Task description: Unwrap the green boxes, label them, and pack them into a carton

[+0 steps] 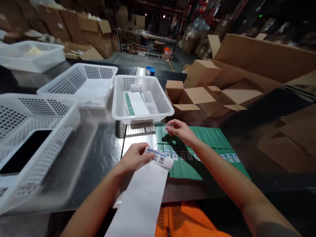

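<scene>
My left hand (135, 158) is closed on a long strip of label backing (148, 191), its thumb near the printed labels at the folded top end. The white strip hangs down toward my lap. Above the far row of green boxes (209, 136), my right hand (181, 130) pinches a small label (165, 128) at the second box from the left; whether the label is stuck down or still held free is hard to tell. In the near row of green boxes, several carry a small white label (175, 155) near their far ends. My right forearm hides part of both rows.
A white basket (143, 118) with green and white sheets stands beyond the boxes. More white baskets stand left, one holding a black-screened device (27, 149). Open brown cartons (195, 95) are at right. A blue-capped object (150, 70) sits behind the middle basket.
</scene>
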